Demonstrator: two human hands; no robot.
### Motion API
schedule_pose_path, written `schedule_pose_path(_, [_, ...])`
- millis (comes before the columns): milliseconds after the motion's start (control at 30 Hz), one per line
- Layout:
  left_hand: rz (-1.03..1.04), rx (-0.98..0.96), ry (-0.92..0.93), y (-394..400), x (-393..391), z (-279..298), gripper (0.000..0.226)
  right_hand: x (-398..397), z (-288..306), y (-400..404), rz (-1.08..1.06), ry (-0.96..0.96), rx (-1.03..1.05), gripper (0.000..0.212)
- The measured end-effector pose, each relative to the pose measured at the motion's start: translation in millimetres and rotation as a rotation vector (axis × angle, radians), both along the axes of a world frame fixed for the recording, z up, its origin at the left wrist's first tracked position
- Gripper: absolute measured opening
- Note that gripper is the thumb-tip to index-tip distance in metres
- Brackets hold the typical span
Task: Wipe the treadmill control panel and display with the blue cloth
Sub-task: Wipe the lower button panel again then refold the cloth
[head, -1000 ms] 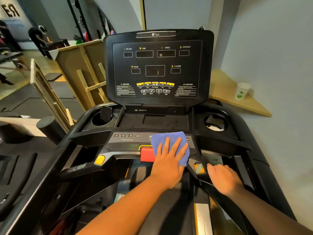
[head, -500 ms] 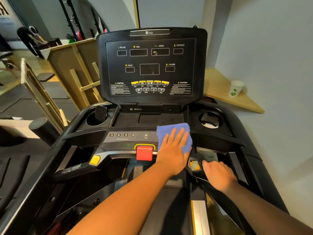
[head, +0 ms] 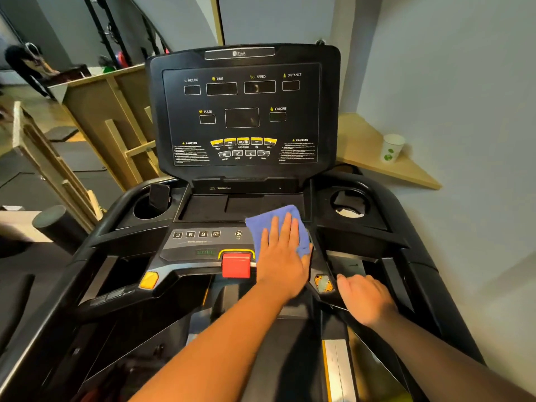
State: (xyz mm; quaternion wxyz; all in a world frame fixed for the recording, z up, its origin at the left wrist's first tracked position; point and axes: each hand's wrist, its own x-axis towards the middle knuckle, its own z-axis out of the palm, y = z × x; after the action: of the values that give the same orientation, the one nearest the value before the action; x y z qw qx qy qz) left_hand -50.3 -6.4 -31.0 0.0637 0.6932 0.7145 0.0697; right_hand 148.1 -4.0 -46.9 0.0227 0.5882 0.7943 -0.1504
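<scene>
The treadmill's upright black display (head: 242, 117) is dark, with rows of small buttons along its lower part. Below it lies the control panel (head: 203, 242), with number keys, a fan key and a red stop key (head: 236, 265). A blue cloth (head: 262, 224) lies on the panel's right part, reaching up into the tray above. My left hand (head: 282, 262) presses flat on the cloth, fingers pointing toward the display and covering its lower half. My right hand (head: 367, 300) is curled over the right handrail, next to an orange button.
Cup holders sit at the console's left (head: 145, 210) and right (head: 349, 204). A paper cup (head: 392, 147) stands on a wooden corner shelf (head: 365, 158) by the right wall. Wooden frames (head: 110, 117) lean at the left, beside a black roller (head: 55, 221).
My left hand has slid the cloth to the right and up, off the red stop key, toward the panel's right end. My right hand has stayed on the handrail.
</scene>
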Motion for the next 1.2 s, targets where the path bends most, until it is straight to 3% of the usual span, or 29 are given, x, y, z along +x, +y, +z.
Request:
schedule_pose_path(100, [-0.220, -0.004, 0.133, -22, -15, -7, 0.075, 1, -2, 0, 0.020, -0.020, -0.023, 0.038])
schedule_pose_path(200, [-0.408, -0.008, 0.227, -35, -55, -12, 0.075, 2, -4, 2, -0.034, -0.017, -0.038, 0.032])
schedule_pose_path(267, [-0.313, 0.022, 0.196, -30, -67, -10, 0.073, 1, -8, 5, -0.161, 0.054, -0.126, 0.051])
schedule_pose_path(400, [-0.030, 0.028, 0.071, -15, -45, -6, 0.077, -1, -7, 5, -0.273, 0.147, -0.180, 0.057])
schedule_pose_path(600, [-0.306, 0.020, 0.223, -36, -89, -14, 0.077, 2, -7, 4, -0.250, 0.169, -0.178, 0.056])
schedule_pose_path(734, [0.004, 0.044, 0.093, -34, -129, -10, 0.075, 3, -13, 5, -0.216, 0.130, -0.135, 0.055])
schedule_pose_path(834, [0.088, 0.076, 0.049, -34, -111, -8, 0.078, 2, -13, 4, -0.155, 0.102, -0.039, 0.054])
schedule_pose_path(1067, [-0.446, 0.073, 0.197, -52, -147, -14, 0.071, 1, -14, 5, -0.212, 0.150, -0.113, 0.056])
schedule_pose_path(1134, [-0.291, 0.122, 0.160, -44, -172, -15, 0.066, 3, -16, 6, -0.183, 0.118, -0.105, 0.054])
schedule_pose_path(1200, [0.035, 0.097, 0.044, -34, -182, -4, 0.071, 3, -16, 6, -0.168, 0.093, -0.102, 0.052])
